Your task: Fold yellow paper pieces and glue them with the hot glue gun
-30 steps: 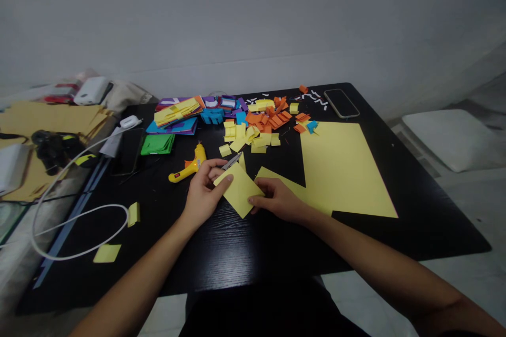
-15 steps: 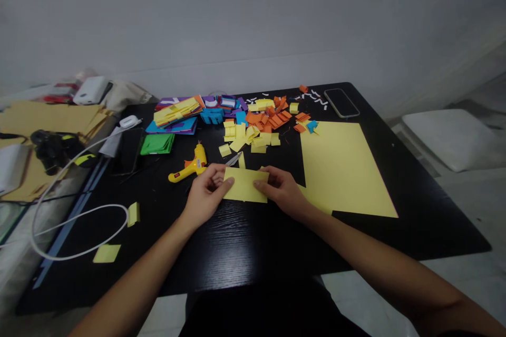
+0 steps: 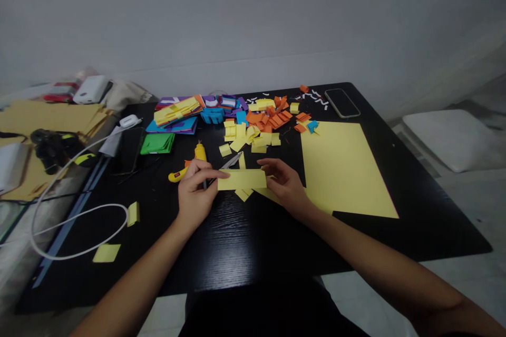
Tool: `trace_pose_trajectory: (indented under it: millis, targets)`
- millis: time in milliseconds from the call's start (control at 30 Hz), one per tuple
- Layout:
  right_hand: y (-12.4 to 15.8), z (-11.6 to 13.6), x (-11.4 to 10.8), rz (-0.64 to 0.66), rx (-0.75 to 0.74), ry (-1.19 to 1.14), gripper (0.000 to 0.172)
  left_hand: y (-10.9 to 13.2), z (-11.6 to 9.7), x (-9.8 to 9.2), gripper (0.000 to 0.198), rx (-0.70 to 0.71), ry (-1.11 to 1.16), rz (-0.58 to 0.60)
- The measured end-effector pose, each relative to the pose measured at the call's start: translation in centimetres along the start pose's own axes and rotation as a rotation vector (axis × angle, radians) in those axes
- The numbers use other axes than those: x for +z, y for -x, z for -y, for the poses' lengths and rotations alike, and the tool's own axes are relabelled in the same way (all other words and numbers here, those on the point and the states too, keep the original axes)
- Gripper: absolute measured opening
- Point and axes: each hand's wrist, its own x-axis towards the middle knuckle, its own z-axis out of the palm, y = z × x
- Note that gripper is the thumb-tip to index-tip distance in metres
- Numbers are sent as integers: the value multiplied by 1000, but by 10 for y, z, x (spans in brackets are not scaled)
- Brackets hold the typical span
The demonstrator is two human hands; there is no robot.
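Unmarked yellow paper (image 3: 243,180) in left fingers (image 3: 212,174)

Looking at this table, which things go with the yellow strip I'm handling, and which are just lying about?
Probably in the job:
yellow strip, between your left hand and right hand
scissors
big yellow sheet
small yellow pieces
glue gun, perhaps

Probably just lying about:
phone, back right
white cable

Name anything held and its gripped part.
The left hand holds a yellow rectangular paper by its left end; right hand at the right end, grip unclear.
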Motion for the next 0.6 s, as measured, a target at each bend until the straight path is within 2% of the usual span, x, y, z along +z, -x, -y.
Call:
trace_pose_trajectory:
  millis: [167, 267, 400, 500, 600]
  targets:
    - [5, 5, 4, 106, 39, -53, 43, 4, -1, -1, 15, -24, -7, 33]
    - [7, 6, 2, 146, 5, 31, 42, 5, -2, -1, 11, -44, 7, 38]
    - [8, 8, -5, 92, -174, 269, 44, 4, -3, 0, 7, -31, 17, 74]
    - [11, 13, -6, 229, -310, 360, 44, 3, -3, 1, 10, 1, 19, 117]
    - [14, 15, -1, 281, -387, 384, 48, 3, -3, 2, 12, 29, 16, 123]
